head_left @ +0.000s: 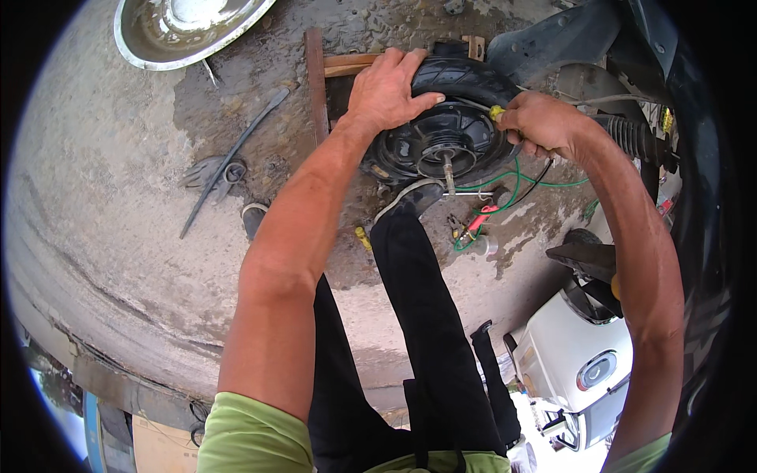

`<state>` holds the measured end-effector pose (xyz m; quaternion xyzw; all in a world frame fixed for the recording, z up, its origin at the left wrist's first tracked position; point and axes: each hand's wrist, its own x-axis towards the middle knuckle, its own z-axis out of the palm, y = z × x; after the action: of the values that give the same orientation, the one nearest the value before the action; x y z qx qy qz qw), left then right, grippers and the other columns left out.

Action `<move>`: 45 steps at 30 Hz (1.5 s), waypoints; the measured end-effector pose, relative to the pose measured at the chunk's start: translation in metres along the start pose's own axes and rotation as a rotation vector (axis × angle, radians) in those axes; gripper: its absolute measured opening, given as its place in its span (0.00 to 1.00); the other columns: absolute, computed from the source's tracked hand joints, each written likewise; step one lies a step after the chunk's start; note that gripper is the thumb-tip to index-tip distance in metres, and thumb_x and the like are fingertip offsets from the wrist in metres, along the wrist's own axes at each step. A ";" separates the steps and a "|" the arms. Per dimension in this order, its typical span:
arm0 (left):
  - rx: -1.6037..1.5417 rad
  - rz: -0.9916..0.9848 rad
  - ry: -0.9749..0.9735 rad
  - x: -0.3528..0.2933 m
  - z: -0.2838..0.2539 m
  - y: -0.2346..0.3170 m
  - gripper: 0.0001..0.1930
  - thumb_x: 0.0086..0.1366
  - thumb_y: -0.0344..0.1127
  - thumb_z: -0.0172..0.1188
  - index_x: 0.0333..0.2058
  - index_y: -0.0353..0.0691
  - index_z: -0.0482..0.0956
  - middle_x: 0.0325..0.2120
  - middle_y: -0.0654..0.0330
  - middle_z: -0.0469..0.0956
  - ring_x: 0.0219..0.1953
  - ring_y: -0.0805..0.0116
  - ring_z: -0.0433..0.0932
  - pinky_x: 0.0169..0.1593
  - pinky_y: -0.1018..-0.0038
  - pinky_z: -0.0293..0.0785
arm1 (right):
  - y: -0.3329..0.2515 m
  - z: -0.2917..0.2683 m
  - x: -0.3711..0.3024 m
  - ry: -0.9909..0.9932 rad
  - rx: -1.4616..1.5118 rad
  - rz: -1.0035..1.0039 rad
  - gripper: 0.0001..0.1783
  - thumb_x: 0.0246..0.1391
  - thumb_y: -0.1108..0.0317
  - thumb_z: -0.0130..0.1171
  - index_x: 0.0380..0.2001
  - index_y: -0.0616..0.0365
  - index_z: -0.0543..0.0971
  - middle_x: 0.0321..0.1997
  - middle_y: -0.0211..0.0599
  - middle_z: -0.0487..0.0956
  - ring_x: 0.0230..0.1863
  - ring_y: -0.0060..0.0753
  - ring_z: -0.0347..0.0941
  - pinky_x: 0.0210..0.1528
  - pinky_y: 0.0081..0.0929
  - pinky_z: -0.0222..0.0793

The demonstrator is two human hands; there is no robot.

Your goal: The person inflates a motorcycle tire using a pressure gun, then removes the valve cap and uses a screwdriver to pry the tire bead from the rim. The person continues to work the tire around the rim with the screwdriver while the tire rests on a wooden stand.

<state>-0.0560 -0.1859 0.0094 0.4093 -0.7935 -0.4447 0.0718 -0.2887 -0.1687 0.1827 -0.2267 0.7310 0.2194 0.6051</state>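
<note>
A black motor-scooter wheel lies on its side, with a tyre (465,76) around a dark rim (402,146) and a metal axle (448,169) sticking up from its hub. My left hand (386,91) grips the tyre's upper left part, thumb at the inner edge and fingers toward the outer side. On the right side of the wheel, my right hand (548,122) is closed around a screwdriver's yellow handle (497,113). Its shaft reaches left along the gap between tyre and rim; the tip is hard to make out. My shoe (418,193) is against the wheel's near edge.
A long tyre lever (236,158) crosses grey gloves (209,175) on the left. Beside the wheel lie a red-handled tool (479,221), green wire (516,185) and another yellow handle (363,239). A metal basin (189,31) stands far left; vehicle parts (560,35) crowd the right.
</note>
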 end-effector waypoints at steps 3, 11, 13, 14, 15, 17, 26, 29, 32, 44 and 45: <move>0.003 0.011 0.002 0.001 0.000 0.001 0.45 0.62 0.64 0.74 0.71 0.49 0.71 0.57 0.51 0.76 0.63 0.46 0.76 0.64 0.52 0.75 | -0.001 -0.013 0.007 -0.048 -0.041 -0.006 0.15 0.65 0.60 0.62 0.29 0.61 0.79 0.24 0.30 0.76 0.17 0.24 0.69 0.17 0.30 0.61; 0.022 0.015 0.014 0.002 0.004 0.000 0.44 0.63 0.66 0.72 0.72 0.51 0.70 0.56 0.52 0.76 0.62 0.47 0.77 0.63 0.53 0.77 | 0.002 0.022 -0.011 0.079 0.102 -0.013 0.16 0.66 0.60 0.60 0.32 0.63 0.81 0.25 0.32 0.77 0.21 0.26 0.72 0.23 0.31 0.65; 0.029 0.001 0.007 0.002 0.002 0.001 0.44 0.63 0.66 0.72 0.72 0.52 0.70 0.57 0.53 0.76 0.62 0.48 0.77 0.63 0.52 0.77 | 0.014 0.037 -0.005 0.174 0.036 -0.067 0.17 0.67 0.59 0.60 0.37 0.67 0.83 0.29 0.37 0.81 0.26 0.31 0.77 0.30 0.34 0.71; 0.025 0.001 0.005 0.001 0.001 0.002 0.44 0.63 0.66 0.72 0.72 0.52 0.70 0.57 0.53 0.76 0.62 0.47 0.77 0.63 0.52 0.77 | 0.018 0.043 -0.003 0.238 -0.033 -0.094 0.19 0.67 0.59 0.60 0.40 0.69 0.84 0.32 0.41 0.83 0.29 0.36 0.80 0.35 0.36 0.74; 0.022 -0.001 0.005 0.000 0.000 0.002 0.44 0.63 0.66 0.72 0.71 0.52 0.70 0.57 0.53 0.76 0.62 0.47 0.77 0.63 0.52 0.77 | 0.019 0.050 -0.002 0.300 -0.104 -0.123 0.21 0.67 0.58 0.60 0.44 0.71 0.85 0.35 0.45 0.86 0.33 0.40 0.83 0.40 0.39 0.77; 0.015 -0.012 0.011 0.002 -0.001 0.002 0.44 0.63 0.66 0.72 0.71 0.52 0.70 0.58 0.53 0.76 0.62 0.47 0.78 0.62 0.52 0.77 | 0.023 0.063 -0.005 0.412 -0.124 -0.140 0.24 0.67 0.57 0.60 0.49 0.72 0.84 0.41 0.53 0.88 0.43 0.49 0.86 0.50 0.42 0.77; -0.024 -0.005 0.015 0.004 -0.001 0.003 0.44 0.60 0.61 0.75 0.70 0.48 0.72 0.56 0.51 0.77 0.63 0.46 0.76 0.64 0.53 0.76 | 0.023 0.074 -0.009 0.455 0.013 -0.126 0.25 0.64 0.56 0.63 0.47 0.73 0.85 0.53 0.72 0.84 0.62 0.71 0.79 0.66 0.53 0.73; -0.004 0.005 0.034 0.003 0.000 0.002 0.46 0.58 0.61 0.77 0.69 0.48 0.72 0.57 0.51 0.77 0.63 0.47 0.76 0.65 0.52 0.75 | 0.016 0.057 -0.004 0.337 -0.013 -0.117 0.22 0.64 0.60 0.62 0.43 0.75 0.85 0.42 0.66 0.87 0.47 0.65 0.86 0.51 0.52 0.79; -0.013 0.023 0.030 0.002 -0.003 0.003 0.49 0.54 0.62 0.79 0.70 0.49 0.71 0.57 0.52 0.77 0.63 0.47 0.76 0.65 0.53 0.75 | 0.002 0.036 -0.006 0.154 0.090 -0.054 0.20 0.63 0.64 0.61 0.39 0.78 0.84 0.31 0.54 0.84 0.29 0.49 0.83 0.32 0.47 0.75; -0.012 0.015 -0.003 0.003 -0.004 0.003 0.53 0.49 0.64 0.82 0.70 0.50 0.70 0.57 0.51 0.77 0.64 0.47 0.77 0.65 0.52 0.77 | 0.004 0.112 -0.030 0.590 0.042 -0.120 0.21 0.65 0.60 0.60 0.45 0.73 0.83 0.47 0.72 0.85 0.54 0.73 0.82 0.61 0.55 0.77; -0.019 0.012 -0.012 0.004 -0.005 0.003 0.53 0.49 0.64 0.82 0.70 0.49 0.70 0.58 0.51 0.77 0.64 0.47 0.77 0.65 0.52 0.76 | 0.003 0.112 -0.030 0.596 0.048 -0.123 0.21 0.65 0.60 0.60 0.44 0.72 0.82 0.47 0.72 0.85 0.54 0.74 0.82 0.61 0.55 0.77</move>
<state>-0.0580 -0.1913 0.0135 0.4011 -0.7920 -0.4543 0.0738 -0.1975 -0.0975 0.1934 -0.3106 0.8662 0.0887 0.3813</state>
